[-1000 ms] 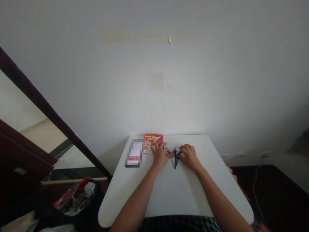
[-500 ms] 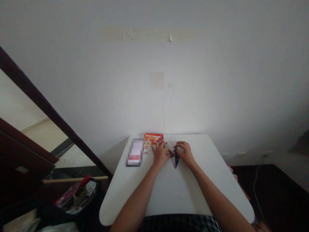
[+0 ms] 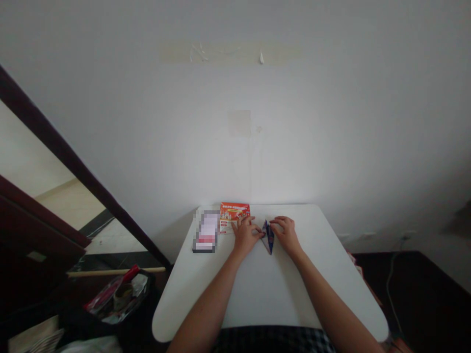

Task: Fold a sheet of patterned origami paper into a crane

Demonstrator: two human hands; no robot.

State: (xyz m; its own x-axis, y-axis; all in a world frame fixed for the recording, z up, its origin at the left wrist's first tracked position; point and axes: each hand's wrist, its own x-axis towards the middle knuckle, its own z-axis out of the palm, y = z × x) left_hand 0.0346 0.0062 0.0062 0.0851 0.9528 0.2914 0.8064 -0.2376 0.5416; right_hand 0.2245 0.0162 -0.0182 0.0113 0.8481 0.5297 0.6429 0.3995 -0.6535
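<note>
Folded paper (image 3: 271, 241), blue and whitish, on white table (image 3: 272, 299), between 2 hands, narrow point toward person. Left hand (image 3: 248, 236): thumb and finger pinching paper's left edge, other fingers spread over flyer's lower right corner. Right hand (image 3: 287, 234): fingertips at paper's upper right edge; can't tell if pinching or only touching. Flyer (image 3: 234, 210), red top, near wall side. Phone (image 3: 208, 230), pixelated, just left of flyer.

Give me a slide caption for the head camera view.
Left hand and right hand at a folded, mostly blue paper on a white table, near a red-and-white leaflet.
</note>
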